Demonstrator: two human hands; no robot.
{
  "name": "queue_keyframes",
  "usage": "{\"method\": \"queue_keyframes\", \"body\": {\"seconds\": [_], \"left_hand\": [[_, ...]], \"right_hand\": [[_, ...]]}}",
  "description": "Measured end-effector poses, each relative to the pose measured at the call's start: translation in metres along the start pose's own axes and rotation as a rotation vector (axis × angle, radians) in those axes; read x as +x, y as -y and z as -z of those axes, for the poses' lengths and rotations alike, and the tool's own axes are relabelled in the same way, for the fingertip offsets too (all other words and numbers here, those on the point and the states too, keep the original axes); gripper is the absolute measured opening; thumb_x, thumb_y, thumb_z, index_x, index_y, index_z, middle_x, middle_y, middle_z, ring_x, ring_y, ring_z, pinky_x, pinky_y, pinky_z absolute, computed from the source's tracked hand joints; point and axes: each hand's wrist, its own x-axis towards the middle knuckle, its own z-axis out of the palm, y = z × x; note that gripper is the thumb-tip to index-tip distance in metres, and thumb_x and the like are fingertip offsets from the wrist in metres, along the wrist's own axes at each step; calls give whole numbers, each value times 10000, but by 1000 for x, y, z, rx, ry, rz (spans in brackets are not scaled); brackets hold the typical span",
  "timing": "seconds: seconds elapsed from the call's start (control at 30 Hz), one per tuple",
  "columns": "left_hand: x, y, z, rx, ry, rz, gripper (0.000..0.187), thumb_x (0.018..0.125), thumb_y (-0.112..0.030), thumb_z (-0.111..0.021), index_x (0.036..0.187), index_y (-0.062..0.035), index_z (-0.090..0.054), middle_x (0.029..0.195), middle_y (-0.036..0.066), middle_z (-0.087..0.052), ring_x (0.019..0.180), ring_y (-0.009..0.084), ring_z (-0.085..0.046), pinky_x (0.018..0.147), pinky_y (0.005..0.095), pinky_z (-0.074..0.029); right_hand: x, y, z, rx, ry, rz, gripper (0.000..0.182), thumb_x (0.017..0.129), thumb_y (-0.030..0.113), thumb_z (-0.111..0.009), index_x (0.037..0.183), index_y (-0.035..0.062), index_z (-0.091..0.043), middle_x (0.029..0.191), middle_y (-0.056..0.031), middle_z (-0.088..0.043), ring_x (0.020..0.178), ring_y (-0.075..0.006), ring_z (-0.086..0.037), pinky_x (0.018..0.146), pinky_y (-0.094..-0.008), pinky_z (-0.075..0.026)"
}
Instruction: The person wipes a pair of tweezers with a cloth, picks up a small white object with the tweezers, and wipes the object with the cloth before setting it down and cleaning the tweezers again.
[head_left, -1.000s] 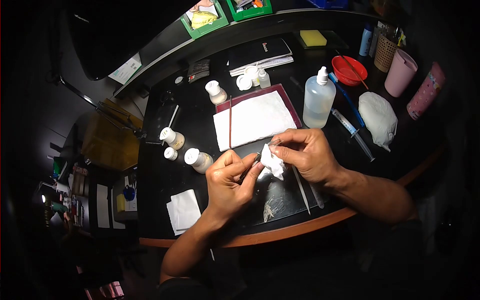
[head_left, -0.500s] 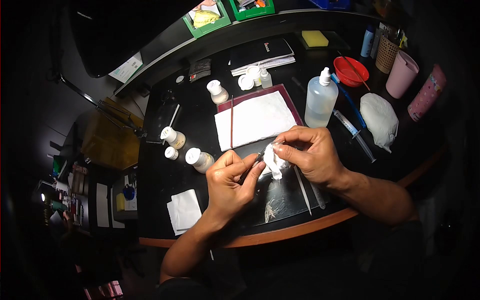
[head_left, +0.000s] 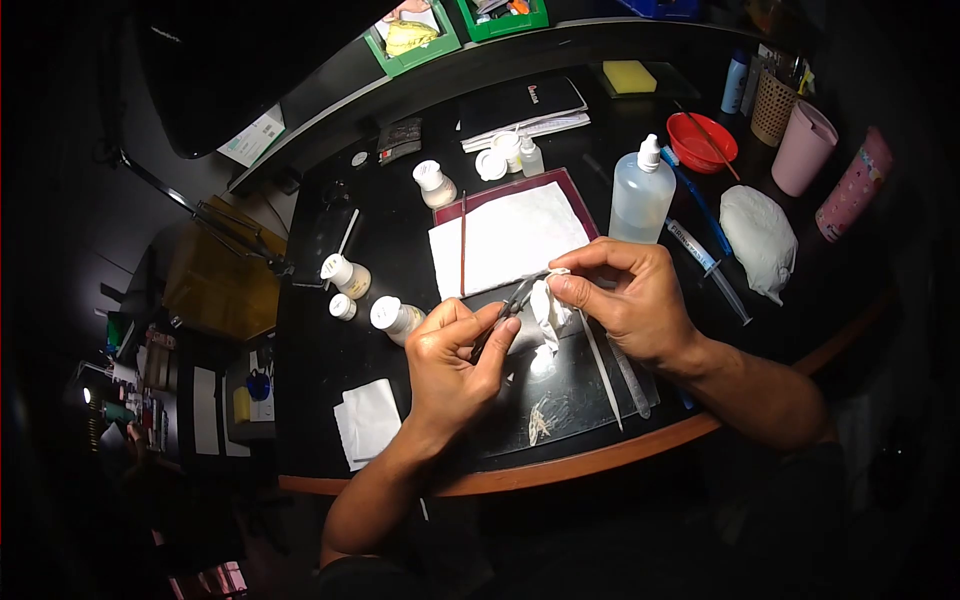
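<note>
My left hand pinches dark, slim tweezers between thumb and forefinger, their tips pointing up and right. My right hand is closed on a crumpled white tissue, which hangs below its fingertips. The tweezers' far end meets the tissue near my right fingers; whether a small piece sits between the tips is hidden. Below the hands lies a shiny glass slab with a pale streaky smear. A white stick lies on it beside my right hand.
A maroon tray bears a white paper pad and a brown brush. Clear bottle, syringe and red bowl stand or lie right. White-capped jars and folded tissue are left.
My right hand has shifted slightly up and right, and my left slightly left and down. More of the tweezers shows between them, and the tissue hangs longer and narrower.
</note>
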Motion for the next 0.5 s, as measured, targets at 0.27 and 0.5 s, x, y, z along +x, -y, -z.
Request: {"method": "queue_keyframes", "body": {"seconds": [0.27, 0.5], "left_hand": [[2, 11, 2, -133, 22, 87, 212, 842, -72, -777, 1020, 40, -749, 670, 31, -562, 635, 78, -514, 562, 237, -388], [1, 11, 1, -216, 40, 136, 216, 854, -71, -772, 1037, 41, -744, 702, 20, -583, 647, 66, -515, 569, 221, -387]], "right_hand": [[-2, -6, -3, 21, 35, -64, 188, 871, 111, -764, 1010, -14, -746, 891, -97, -744, 807, -98, -672, 730, -236, -532], [-5, -10, -7, 54, 103, -87, 200, 875, 110, -760, 1027, -19, -739, 872, -75, -737, 751, -64, -636, 668, -214, -511]]}}
